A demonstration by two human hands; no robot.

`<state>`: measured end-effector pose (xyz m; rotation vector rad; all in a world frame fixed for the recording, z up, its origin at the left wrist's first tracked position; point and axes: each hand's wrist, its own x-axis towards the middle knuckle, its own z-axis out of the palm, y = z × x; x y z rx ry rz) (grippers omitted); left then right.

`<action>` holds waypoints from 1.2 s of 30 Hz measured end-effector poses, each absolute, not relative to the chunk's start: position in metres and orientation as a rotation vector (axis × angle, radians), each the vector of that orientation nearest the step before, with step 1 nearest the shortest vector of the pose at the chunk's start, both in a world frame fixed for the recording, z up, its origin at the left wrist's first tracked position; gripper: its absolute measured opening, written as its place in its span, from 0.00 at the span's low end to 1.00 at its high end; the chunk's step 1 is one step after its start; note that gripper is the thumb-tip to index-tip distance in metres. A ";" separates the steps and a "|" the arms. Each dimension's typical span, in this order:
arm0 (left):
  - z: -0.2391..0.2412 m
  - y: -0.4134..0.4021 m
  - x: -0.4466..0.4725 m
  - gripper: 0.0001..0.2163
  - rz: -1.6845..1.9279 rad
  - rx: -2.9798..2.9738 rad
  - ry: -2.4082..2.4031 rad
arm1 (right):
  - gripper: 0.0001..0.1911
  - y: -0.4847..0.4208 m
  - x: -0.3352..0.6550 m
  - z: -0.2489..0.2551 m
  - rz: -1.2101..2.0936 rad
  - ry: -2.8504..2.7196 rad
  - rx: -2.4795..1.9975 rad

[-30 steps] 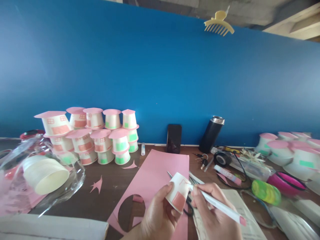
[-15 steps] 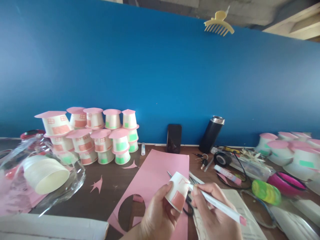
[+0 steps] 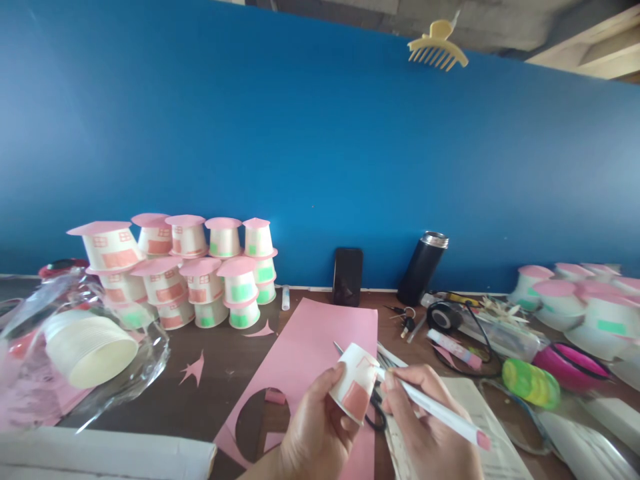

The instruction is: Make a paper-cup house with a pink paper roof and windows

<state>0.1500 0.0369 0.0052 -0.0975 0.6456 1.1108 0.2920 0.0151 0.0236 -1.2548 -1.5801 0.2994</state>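
Note:
My left hand (image 3: 317, 423) grips a white paper cup (image 3: 354, 383), tilted, with a filled pink rectangle and thin pink lines drawn on its side. In my right hand (image 3: 425, 420) is a white marker pen (image 3: 440, 408) with a pink end; its tip meets the cup's side near the upper right. Beneath the hands lies a pink paper sheet (image 3: 320, 340) with a round hole cut in it. Scissors (image 3: 377, 413) are partly hidden behind the cup and my right hand.
Stacked decorated cups with pink paper tops (image 3: 203, 280) stand at left, beside plain nested cups (image 3: 93, 347) in clear plastic. A phone (image 3: 347, 277) and a black flask (image 3: 423, 270) stand by the blue partition (image 3: 310, 147). More topped cups (image 3: 565, 300) sit at right, near a green roll (image 3: 531, 383).
Hardly anything differs. Both hands keep the cup and marker in nearly the same place, and the view has shifted very slightly.

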 end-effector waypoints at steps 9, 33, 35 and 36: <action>0.007 0.038 0.150 0.04 1.113 -0.107 0.658 | 0.07 0.014 0.291 0.025 0.297 -1.568 -1.260; 0.004 0.037 0.150 0.05 1.117 -0.093 0.643 | 0.08 0.013 0.292 0.021 0.285 -1.609 -1.293; 0.004 0.037 0.150 0.05 1.118 -0.089 0.641 | 0.08 0.013 0.292 0.021 0.286 -1.615 -1.286; 0.004 0.037 0.150 0.05 1.115 -0.085 0.638 | 0.08 0.013 0.292 0.021 0.289 -1.616 -1.285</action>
